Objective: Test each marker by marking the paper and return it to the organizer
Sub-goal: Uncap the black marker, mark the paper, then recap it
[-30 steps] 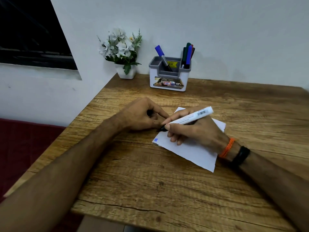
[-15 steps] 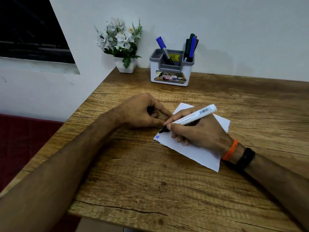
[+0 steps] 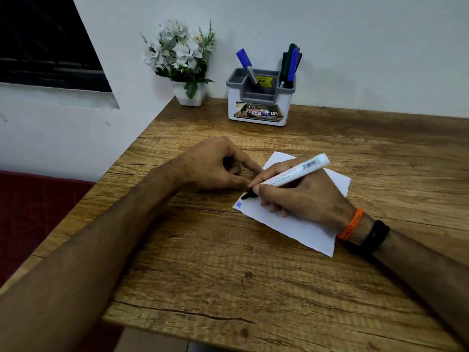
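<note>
right hand [image 3: 299, 196] gripping white marker [image 3: 291, 174], tip on paper [image 3: 291, 224]; left hand [image 3: 215, 166] curled, contents unclear

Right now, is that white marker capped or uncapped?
Uncapped: the marker shows its bare black tip, touching the paper.

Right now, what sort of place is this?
Probably a home desk against a wall: a wooden table, an organizer holding markers, and a small flower pot in the corner.
</note>
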Action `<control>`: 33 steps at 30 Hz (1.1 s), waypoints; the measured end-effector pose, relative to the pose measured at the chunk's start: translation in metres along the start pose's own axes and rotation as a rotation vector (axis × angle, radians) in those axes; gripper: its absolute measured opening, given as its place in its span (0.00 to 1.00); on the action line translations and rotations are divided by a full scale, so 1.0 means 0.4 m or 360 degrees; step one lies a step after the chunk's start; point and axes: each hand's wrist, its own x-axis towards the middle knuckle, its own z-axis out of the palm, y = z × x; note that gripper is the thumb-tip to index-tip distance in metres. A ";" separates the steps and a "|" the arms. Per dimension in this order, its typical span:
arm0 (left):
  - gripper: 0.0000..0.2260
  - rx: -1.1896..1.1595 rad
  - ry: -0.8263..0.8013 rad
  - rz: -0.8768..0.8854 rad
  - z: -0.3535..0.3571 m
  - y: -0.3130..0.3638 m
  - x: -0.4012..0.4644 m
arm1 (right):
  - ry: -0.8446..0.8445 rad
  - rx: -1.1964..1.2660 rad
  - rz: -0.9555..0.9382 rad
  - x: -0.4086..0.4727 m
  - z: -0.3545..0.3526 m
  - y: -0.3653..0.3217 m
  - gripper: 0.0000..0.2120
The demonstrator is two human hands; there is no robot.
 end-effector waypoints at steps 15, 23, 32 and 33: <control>0.13 -0.0006 -0.0017 -0.0016 -0.003 0.004 0.000 | 0.0026 -0.0045 -0.0030 -0.001 -0.002 0.000 0.03; 0.13 0.0009 -0.0021 -0.0027 -0.001 0.007 -0.001 | 0.0026 -0.0034 -0.0073 -0.001 -0.001 0.003 0.03; 0.12 0.0009 -0.0004 -0.0020 0.000 0.008 -0.001 | 0.0048 -0.0016 -0.0102 0.002 -0.001 0.008 0.04; 0.11 0.0009 -0.0007 -0.0028 0.000 0.008 -0.001 | 0.0076 0.0004 -0.0095 0.004 -0.002 0.009 0.03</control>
